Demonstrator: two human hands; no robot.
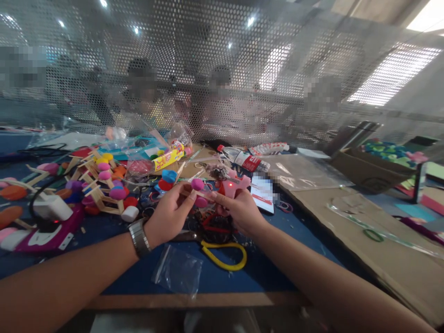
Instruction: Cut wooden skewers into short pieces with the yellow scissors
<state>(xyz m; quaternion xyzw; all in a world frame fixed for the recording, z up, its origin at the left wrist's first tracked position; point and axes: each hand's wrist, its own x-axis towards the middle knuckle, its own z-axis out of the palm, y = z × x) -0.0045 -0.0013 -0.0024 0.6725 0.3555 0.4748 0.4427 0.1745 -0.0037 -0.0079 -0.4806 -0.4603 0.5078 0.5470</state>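
Observation:
My left hand [171,208], with a metal-banded watch [140,237] on its wrist, is closed on a wooden craft stick that carries magenta discs [197,184]. My right hand [244,208] wraps round a pink glue gun [231,186] with a small red light on it. The right thumb reaches to the end of the stick piece, close to the left fingertips. Under the hands lie scissors with yellow handles [229,266], partly hidden by a dark tangle. A clear plastic bag [178,270] is flat on the blue table [263,273] in front.
On the left are several wooden stick pieces with coloured discs [107,192] and a purple-and-white power strip [52,231] with a white plug. Behind the hands lie a red-labelled bottle [248,162] and a phone [262,193]. A cardboard box [374,171] stands right; perforated metal mesh [194,60] rises behind.

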